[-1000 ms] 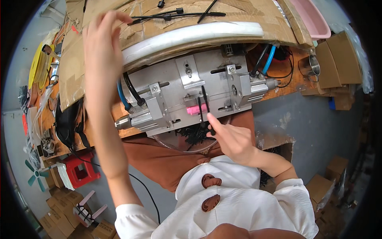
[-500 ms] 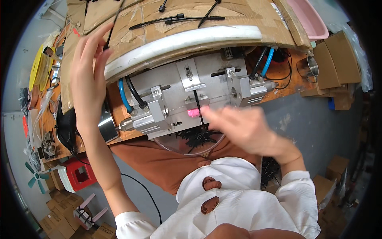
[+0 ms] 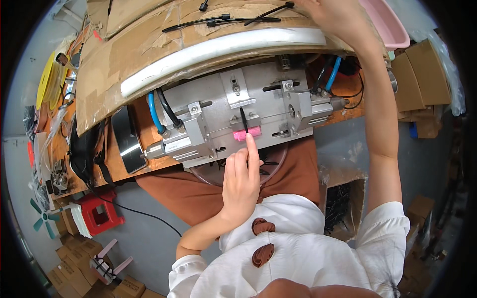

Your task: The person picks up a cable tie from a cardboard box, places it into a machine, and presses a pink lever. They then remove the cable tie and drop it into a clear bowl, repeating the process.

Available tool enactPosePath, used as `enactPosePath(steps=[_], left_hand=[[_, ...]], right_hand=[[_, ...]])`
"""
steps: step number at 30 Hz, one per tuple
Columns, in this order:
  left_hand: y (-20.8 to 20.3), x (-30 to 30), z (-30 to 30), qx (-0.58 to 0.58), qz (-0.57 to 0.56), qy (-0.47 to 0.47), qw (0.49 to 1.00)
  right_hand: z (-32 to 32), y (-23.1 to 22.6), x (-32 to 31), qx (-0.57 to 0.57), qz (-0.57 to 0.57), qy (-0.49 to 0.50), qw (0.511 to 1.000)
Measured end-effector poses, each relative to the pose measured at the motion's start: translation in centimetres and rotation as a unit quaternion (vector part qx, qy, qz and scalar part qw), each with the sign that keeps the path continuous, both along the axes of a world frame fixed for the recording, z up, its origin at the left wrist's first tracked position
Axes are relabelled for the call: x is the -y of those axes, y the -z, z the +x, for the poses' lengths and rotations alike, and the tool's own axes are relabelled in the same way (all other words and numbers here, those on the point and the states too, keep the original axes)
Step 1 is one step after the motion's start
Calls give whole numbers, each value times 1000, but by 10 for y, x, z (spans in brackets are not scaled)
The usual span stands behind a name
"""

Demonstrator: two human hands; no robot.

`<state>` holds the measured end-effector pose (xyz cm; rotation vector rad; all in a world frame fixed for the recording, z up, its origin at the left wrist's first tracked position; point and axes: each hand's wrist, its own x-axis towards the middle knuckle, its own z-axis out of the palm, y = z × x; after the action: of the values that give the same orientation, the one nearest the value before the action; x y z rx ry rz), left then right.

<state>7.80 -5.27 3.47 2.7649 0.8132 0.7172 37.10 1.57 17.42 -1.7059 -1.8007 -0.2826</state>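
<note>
My left hand (image 3: 241, 179) is in front of the metal fixture. Its index finger is stretched out, the other fingers loosely bent. That fingertip touches the near end of a thin black cable tie (image 3: 243, 119), which lies across a pink block (image 3: 254, 131) at the middle of the fixture (image 3: 223, 126). My right hand (image 3: 333, 17) reaches over the cardboard at the top right, close to the end of another black cable tie (image 3: 268, 14). Its fingers are mostly cut off by the upper edge, so what they hold is hidden.
Metal cylinders (image 3: 181, 144) with blue and black hoses flank the fixture. A white padded strip (image 3: 223, 52) edges the cardboard (image 3: 144, 37). Below the fixture, a clear bowl (image 3: 208, 176) holds black pieces. A phone (image 3: 127, 141) lies at left; a pink tub (image 3: 385, 22) stands far right.
My left hand has come down from the cardboard to the pink block, and the tie it held is out of it. My right hand has left the block and moved up to the far right.
</note>
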Motion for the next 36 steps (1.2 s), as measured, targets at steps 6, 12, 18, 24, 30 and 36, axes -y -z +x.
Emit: enactPosePath(steps=[6,12,18,24,30,36], left_hand=[[-2,-1,8,-32,19,-27,999],[-1,-1,5,-39,14,-24,999],[-4,-3,2,-60,5,-9,998],[-72,-71,11,45,15,55,997],[-116,-184,77,82,4,83,993],[-123,-206,80,-8,-129,192,973]], right_hand=[[18,12,-11,96,-80,-67,990],[-19,-5,19,-292,-10,4,956],[-20,25,76,-618,56,-151,770],[-119,82,132,-334,24,-155,930],[-173,143,133,-150,1,-46,988],[-175,142,126,-144,-37,-27,989]])
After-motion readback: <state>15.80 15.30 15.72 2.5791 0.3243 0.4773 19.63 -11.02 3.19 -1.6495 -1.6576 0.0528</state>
